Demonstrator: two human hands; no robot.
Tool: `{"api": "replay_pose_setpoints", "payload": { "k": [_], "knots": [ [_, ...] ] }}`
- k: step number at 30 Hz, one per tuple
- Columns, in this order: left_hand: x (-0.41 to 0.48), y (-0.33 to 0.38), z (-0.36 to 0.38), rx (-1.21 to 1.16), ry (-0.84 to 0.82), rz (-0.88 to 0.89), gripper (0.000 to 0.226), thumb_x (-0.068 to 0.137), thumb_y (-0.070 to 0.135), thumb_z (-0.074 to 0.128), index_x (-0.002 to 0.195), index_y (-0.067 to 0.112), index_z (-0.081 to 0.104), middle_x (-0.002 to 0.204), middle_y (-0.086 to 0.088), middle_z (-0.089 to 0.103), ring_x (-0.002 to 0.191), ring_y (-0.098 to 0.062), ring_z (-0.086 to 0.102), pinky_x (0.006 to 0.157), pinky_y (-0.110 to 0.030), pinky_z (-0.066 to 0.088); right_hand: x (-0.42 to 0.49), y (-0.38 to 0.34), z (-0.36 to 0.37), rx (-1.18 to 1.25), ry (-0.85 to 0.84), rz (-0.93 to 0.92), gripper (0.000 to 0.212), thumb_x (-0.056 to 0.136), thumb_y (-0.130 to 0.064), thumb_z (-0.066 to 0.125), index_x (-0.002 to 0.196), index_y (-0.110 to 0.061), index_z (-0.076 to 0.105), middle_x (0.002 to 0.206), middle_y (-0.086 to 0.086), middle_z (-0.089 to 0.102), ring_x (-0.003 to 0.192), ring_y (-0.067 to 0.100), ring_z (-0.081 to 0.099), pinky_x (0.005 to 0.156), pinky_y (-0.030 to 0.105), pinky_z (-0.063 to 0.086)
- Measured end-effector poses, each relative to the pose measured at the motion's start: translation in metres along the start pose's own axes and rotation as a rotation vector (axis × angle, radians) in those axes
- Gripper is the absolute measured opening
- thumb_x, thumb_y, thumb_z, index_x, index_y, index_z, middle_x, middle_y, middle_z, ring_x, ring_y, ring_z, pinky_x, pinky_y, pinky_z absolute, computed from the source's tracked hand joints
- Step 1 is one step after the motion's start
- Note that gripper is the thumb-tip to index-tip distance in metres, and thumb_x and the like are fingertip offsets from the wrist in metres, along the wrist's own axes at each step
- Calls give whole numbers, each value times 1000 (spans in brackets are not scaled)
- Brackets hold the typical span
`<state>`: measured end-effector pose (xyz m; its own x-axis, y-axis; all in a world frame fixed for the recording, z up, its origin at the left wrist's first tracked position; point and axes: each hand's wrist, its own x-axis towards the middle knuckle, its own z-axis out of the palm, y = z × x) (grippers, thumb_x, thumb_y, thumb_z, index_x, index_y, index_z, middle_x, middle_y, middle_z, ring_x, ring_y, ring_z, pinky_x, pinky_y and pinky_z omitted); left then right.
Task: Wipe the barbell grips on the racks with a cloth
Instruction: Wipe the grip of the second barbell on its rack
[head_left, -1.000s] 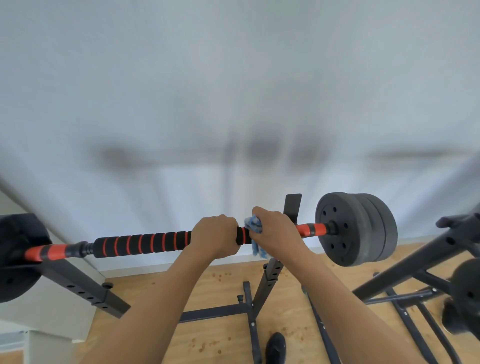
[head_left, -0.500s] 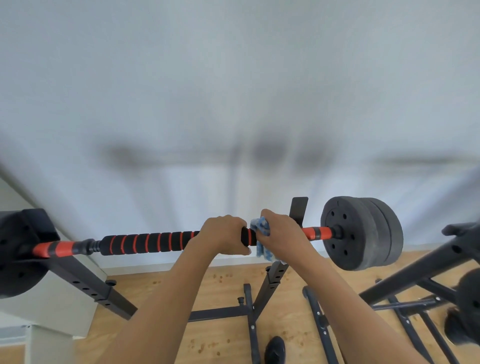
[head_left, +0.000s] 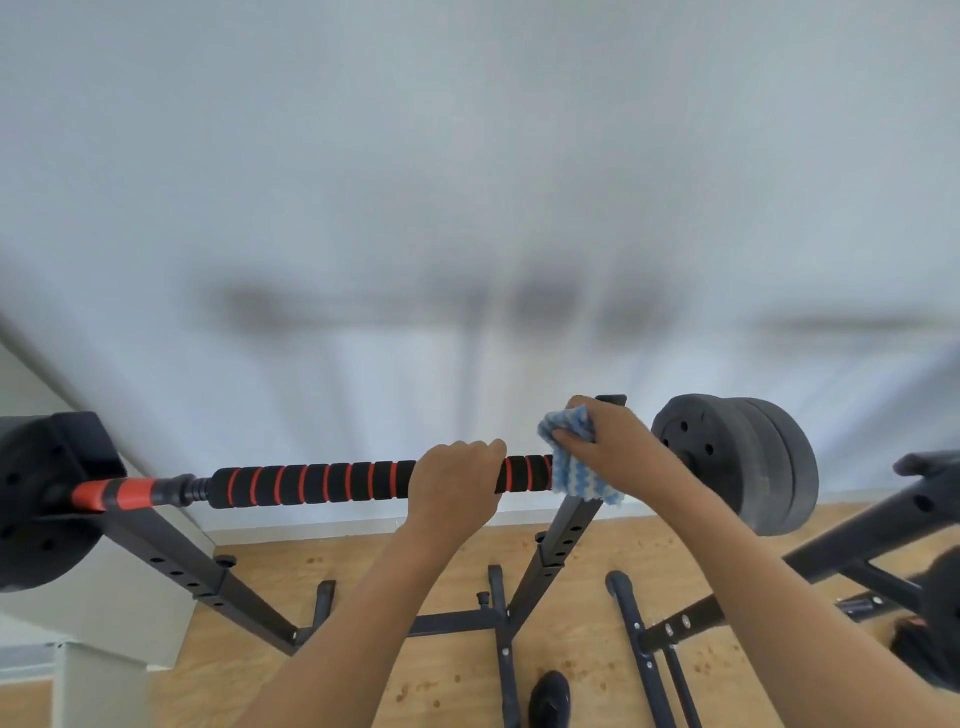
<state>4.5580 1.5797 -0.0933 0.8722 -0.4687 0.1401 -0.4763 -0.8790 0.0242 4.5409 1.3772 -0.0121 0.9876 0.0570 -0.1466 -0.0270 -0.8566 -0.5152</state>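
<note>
A barbell rests across two black rack uprights (head_left: 563, 535). Its grip (head_left: 322, 483) is black foam with red rings. My left hand (head_left: 454, 486) is wrapped around the grip near its right end. My right hand (head_left: 613, 452) presses a blue-and-white cloth (head_left: 571, 467) onto the bar just right of the foam, beside the right upright. Black weight plates (head_left: 743, 462) sit on the bar's right end. More plates (head_left: 31, 499) sit at the left edge, past a red sleeve (head_left: 114, 493).
A second black rack (head_left: 852, 540) stands at the right with another dark plate (head_left: 935, 608) low at the edge. The rack base bars (head_left: 452, 621) lie on the wooden floor. A black shoe (head_left: 550, 699) shows at the bottom. A white wall is behind.
My right hand with the cloth has slid right along the bar, away from my left hand, uncovering more foam rings and more of the cloth. My left hand has kept its hold.
</note>
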Motion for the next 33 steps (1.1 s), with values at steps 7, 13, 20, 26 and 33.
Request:
{"api": "replay_pose_setpoints", "payload": {
  "k": [7, 13, 20, 26, 33],
  "knots": [
    [6, -3, 3, -89, -7, 32, 22, 93, 43, 60, 94, 25, 47, 74, 9, 53, 68, -16, 58, 63, -30, 48, -21, 18, 8, -16, -27, -89, 20, 102, -24, 58, 86, -34, 63, 88, -6, 65, 80, 4, 63, 74, 22, 49],
    [8, -9, -3, -125, -15, 140, 37, 92, 61, 51, 110, 29, 49, 87, 10, 54, 74, -15, 58, 69, -34, 55, -13, 18, 26, 55, 74, -173, 6, 93, -22, 68, 97, -25, 66, 98, -13, 56, 85, 7, 61, 76, 24, 51],
    [9, -10, -3, -125, -27, 124, 36, 91, 61, 54, 107, 28, 50, 86, 10, 56, 75, -15, 59, 70, -33, 54, -10, 23, 34, 77, 153, -177, 12, 95, -39, 67, 102, -29, 66, 103, -14, 58, 92, 6, 59, 82, 22, 47],
    [9, -10, -2, -136, -26, 118, 39, 91, 59, 58, 113, 27, 53, 89, 10, 57, 78, -13, 59, 72, -31, 53, -4, 28, 26, -8, 91, -111, 6, 100, -25, 61, 96, -30, 62, 92, -21, 57, 84, 2, 62, 77, 16, 45],
    [10, -12, -3, -160, -39, 104, 43, 93, 70, 49, 102, 28, 53, 79, 10, 56, 72, -15, 61, 72, -34, 53, -5, 24, 26, 34, 67, -174, 9, 91, -25, 73, 92, -29, 66, 94, -16, 61, 87, 4, 62, 77, 18, 50]
  ]
}}
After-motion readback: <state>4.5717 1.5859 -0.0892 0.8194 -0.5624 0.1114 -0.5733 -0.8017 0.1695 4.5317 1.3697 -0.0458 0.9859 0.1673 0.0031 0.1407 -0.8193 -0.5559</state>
